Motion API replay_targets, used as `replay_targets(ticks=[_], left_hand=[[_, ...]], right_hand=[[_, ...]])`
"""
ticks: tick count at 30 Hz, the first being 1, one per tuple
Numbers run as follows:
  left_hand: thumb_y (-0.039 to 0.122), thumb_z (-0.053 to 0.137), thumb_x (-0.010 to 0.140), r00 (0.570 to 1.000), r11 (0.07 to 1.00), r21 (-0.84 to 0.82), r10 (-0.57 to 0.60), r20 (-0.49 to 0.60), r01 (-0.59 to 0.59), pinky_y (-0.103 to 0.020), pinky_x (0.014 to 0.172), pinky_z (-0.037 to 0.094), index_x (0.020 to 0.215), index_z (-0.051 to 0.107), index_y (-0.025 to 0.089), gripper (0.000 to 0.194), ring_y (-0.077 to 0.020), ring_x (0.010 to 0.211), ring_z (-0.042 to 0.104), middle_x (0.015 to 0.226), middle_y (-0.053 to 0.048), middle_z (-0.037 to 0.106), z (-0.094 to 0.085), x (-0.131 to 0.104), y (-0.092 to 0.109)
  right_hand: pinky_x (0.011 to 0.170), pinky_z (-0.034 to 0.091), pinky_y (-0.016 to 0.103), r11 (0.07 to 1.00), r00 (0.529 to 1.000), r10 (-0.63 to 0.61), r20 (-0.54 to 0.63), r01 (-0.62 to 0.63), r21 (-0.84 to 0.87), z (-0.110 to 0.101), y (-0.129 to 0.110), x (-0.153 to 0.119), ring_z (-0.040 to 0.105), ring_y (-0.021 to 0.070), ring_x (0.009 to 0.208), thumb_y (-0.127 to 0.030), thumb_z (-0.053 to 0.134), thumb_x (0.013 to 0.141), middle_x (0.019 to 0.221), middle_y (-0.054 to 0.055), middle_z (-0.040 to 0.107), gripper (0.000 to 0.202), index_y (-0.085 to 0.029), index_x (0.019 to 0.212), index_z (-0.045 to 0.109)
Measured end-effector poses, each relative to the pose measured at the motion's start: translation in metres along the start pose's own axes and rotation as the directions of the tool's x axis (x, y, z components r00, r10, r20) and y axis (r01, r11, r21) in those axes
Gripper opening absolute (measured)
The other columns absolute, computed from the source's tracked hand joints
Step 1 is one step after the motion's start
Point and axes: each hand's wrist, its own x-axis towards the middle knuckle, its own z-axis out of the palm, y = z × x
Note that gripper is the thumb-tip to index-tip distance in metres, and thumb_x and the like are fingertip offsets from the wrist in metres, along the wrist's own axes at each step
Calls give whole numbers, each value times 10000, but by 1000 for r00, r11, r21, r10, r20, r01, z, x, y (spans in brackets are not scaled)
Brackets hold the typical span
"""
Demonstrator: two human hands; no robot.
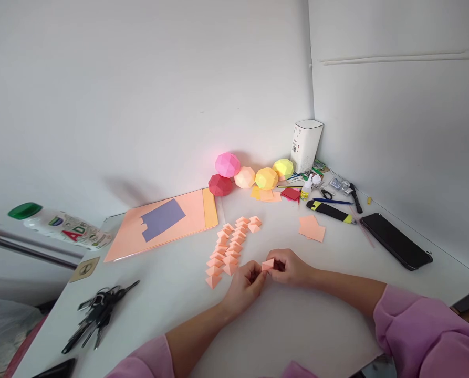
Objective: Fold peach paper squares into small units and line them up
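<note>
Between both hands, near the middle of the table, is a small peach folded paper piece (268, 264). My left hand (245, 286) pinches its left side, and my right hand (290, 266) grips its right side with curled fingers. Rows of similar folded peach pieces (231, 260) stand just beyond and left of my left hand. Flat peach paper squares (312, 229) lie beyond my right hand. Several faceted paper balls, among them a pink one (227, 165) and a yellow one (266, 179), rest against the wall.
Peach sheets (127, 231) with a purple paper piece (163, 219) lie at the back left. Keys (102, 310) and a white bottle (72, 228) are on the left. A cutter (331, 211), glue bottle (306, 188), black case (395, 240) and white container (306, 146) sit on the right.
</note>
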Motion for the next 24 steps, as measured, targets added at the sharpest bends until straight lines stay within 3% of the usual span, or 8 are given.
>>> replay_targets(ticks=[7,15,24], left_hand=[[492,526,785,999,999,29,21,25,-21,-202,422,232,621,363,208,366,-81,432,325,458,63,401,-2,-2,-4],[520,513,792,999,1000,12,7,39,-8,-205,430,238,633,360,210,380,-81,417,330,438,62,423,-3,-2,-7],[469,524,828,999,978,-207,29,42,-19,-214,478,337,714,403,196,320,-93,484,443,531,47,502,-6,-4,-8]], right_hand=[[462,264,195,995,996,47,80,-54,82,-5,2,0,348,72,519,-132,527,668,568,-61,398,72,-157,649,462],[473,283,191,988,994,56,95,-69,138,-9,7,1,368,70,521,-136,530,676,584,-54,433,58,-153,664,476],[469,336,203,972,988,91,123,-114,205,-14,11,3,416,83,491,-179,505,724,536,-56,460,71,-167,671,461]])
